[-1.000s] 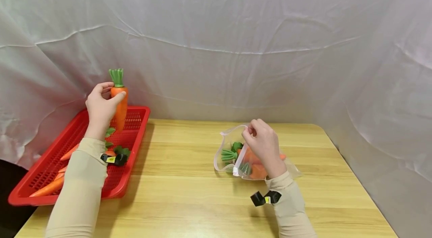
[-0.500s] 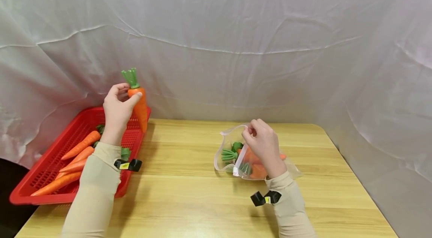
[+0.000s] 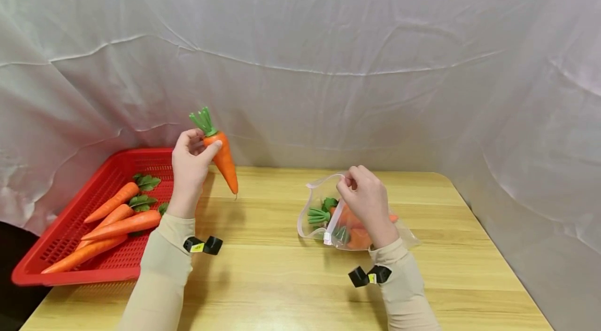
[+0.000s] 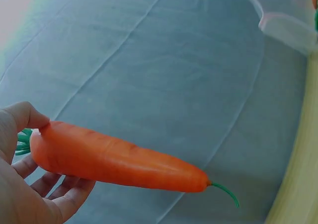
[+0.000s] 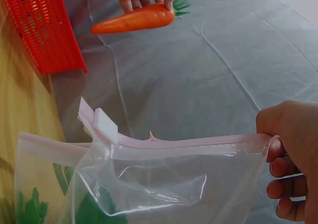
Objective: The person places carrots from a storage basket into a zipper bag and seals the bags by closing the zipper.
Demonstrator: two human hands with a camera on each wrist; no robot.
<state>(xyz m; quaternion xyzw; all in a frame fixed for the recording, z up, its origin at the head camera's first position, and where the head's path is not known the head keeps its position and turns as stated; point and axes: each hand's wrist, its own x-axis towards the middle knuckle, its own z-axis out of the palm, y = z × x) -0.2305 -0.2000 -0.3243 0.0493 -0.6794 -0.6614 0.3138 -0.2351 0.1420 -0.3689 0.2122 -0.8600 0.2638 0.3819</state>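
My left hand (image 3: pixel 191 164) grips a carrot (image 3: pixel 223 160) near its green stem, thumb on one side and fingers on the other. The carrot hangs tilted above the table, its thin tip pointing down to the right. In the left wrist view the whole orange body of the carrot (image 4: pixel 119 159) shows. My right hand (image 3: pixel 366 198) pinches the upper corner of a clear slider bag (image 5: pixel 164 184), whose mouth stands open toward the left. Inside the bag lie carrots (image 3: pixel 359 237) with green tops, partly hidden by the right hand and the plastic.
A red perforated basket (image 3: pixel 35 268) stands at the table's left, with several carrots (image 3: pixel 117 200) and their leafy tops inside. The wooden table (image 3: pixel 272 279) ends at a grey cloth backdrop (image 3: pixel 300 106) behind. A white slider (image 3: pixel 327 238) sits on the bag's zip edge.
My left hand has carried the carrot rightward from over the basket to above the table, and the carrot has tilted. The right hand and the bag have stayed in place.
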